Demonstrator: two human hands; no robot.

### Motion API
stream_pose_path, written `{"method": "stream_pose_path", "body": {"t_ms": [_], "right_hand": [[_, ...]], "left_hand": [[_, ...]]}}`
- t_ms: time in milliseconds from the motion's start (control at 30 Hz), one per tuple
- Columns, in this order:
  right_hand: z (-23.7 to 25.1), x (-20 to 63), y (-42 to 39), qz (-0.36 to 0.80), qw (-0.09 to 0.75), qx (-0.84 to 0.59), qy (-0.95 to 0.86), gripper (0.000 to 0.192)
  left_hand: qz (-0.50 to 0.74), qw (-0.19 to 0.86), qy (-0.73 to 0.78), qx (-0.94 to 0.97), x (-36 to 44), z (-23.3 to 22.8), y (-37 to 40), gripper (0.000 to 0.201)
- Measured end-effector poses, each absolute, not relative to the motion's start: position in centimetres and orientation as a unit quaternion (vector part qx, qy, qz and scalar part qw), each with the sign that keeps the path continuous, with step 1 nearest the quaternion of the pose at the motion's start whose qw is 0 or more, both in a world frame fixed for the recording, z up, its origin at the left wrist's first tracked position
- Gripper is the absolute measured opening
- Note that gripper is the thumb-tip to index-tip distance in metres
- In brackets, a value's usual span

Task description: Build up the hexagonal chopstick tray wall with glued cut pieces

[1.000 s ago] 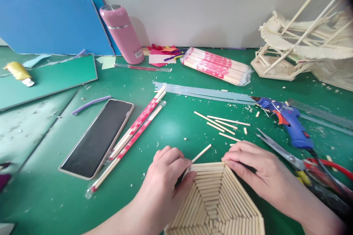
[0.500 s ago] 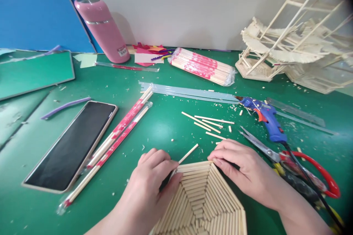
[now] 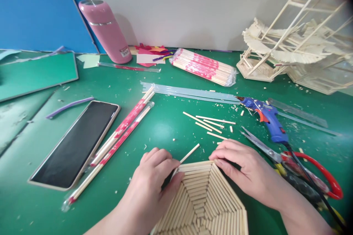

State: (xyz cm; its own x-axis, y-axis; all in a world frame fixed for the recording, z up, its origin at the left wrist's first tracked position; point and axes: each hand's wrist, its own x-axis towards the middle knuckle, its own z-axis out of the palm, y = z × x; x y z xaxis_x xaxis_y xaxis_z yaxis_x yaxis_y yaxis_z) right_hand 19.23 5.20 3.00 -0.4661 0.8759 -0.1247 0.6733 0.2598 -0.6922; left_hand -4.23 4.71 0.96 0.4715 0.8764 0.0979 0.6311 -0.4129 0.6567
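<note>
A hexagonal bowl of pale wooden sticks point(image 3: 202, 202) sits at the near edge of the green table. My left hand point(image 3: 154, 180) presses on its far left rim and pinches a loose wooden stick point(image 3: 190, 153) that juts out past the rim. My right hand point(image 3: 242, 167) rests with fingers curled over the far right corner of the bowl's rim. Several short cut sticks point(image 3: 209, 122) lie just beyond both hands.
A blue glue gun point(image 3: 266, 117) and red-handled scissors point(image 3: 289, 158) lie right of my right hand. A black phone point(image 3: 75, 143) and wrapped chopsticks point(image 3: 121, 134) lie left. Farther back are a pink bottle point(image 3: 106, 31), a chopstick pack point(image 3: 204, 67) and a wooden stick model point(image 3: 292, 51).
Both hands stay on the bowl's rim in the same grip. The view has shifted, first to the right, then slightly back left.
</note>
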Motion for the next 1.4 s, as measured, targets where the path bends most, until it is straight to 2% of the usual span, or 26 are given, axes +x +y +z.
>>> {"method": "stream_pose_path", "body": {"t_ms": [567, 800, 1033, 1233, 1400], "right_hand": [[3.1, 19.1, 5.3, 0.334, 0.146, -0.492, -0.79, 0.02], [3.3, 19.0, 5.3, 0.334, 0.152, -0.491, -0.79, 0.02], [3.3, 19.0, 5.4, 0.335, 0.169, -0.484, -0.791, 0.02], [3.0, 18.9, 5.3, 0.306, 0.181, -0.489, -0.797, 0.017], [3.0, 19.0, 5.2, 0.301, 0.194, -0.492, -0.794, 0.014]], "left_hand": [[0.205, 0.277, 0.481, 0.806, -4.1, 1.4, 4.7, 0.013], [0.235, 0.241, 0.478, 0.811, -4.0, 2.0, 4.9, 0.013], [0.144, 0.217, 0.428, 0.866, -0.8, 4.0, 6.0, 0.017], [0.069, 0.215, 0.411, 0.883, 1.6, 3.8, 7.2, 0.022], [0.081, 0.231, 0.418, 0.875, 1.8, 3.2, 7.1, 0.024]]}}
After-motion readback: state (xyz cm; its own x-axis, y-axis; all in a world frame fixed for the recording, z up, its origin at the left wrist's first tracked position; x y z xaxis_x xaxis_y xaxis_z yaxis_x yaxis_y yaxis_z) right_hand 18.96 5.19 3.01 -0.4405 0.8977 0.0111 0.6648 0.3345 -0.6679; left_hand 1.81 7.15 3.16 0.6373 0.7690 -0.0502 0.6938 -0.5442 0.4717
